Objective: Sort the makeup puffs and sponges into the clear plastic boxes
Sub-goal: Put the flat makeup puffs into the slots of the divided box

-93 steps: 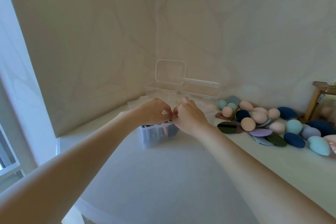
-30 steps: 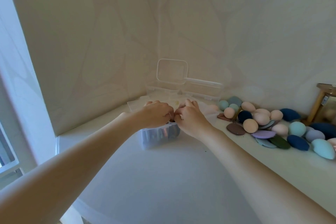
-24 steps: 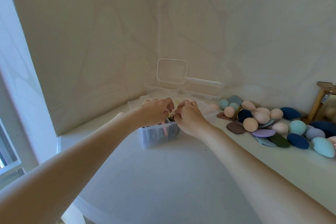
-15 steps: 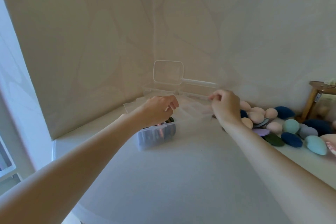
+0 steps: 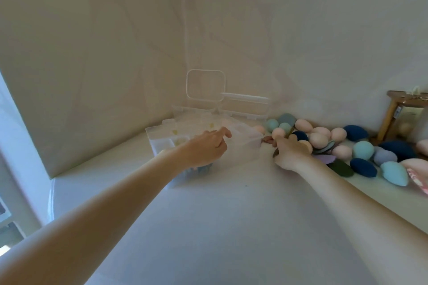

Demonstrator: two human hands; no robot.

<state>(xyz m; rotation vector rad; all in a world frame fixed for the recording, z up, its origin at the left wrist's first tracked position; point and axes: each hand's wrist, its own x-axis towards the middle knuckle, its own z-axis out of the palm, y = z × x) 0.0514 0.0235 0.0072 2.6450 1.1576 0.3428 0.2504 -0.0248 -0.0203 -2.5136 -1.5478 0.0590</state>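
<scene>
Several clear plastic boxes [image 5: 162, 141] stand in the wall corner. The nearest box [image 5: 185, 176] holds dark puffs under my left wrist. My left hand [image 5: 208, 146] hovers over it with loosely bent fingers, and nothing shows in it. To the right lies a pile of sponges and puffs [image 5: 361, 150] in pink, teal, navy and lilac. My right hand [image 5: 288, 151] is at the pile's left end. Its fingers curl over a dark brown flat puff [image 5: 275, 154], which is mostly hidden.
An open lid [image 5: 206, 85] leans against the back wall behind the boxes. A wooden stand [image 5: 393, 118] is at the far right by the wall. The white tabletop [image 5: 220, 227] stretches toward me, with a window edge on the left.
Both hands were pressed together over the nearest box. My right hand has since swung right and come down on the brown puff at the pile's edge, and my left hand's fingers have loosened.
</scene>
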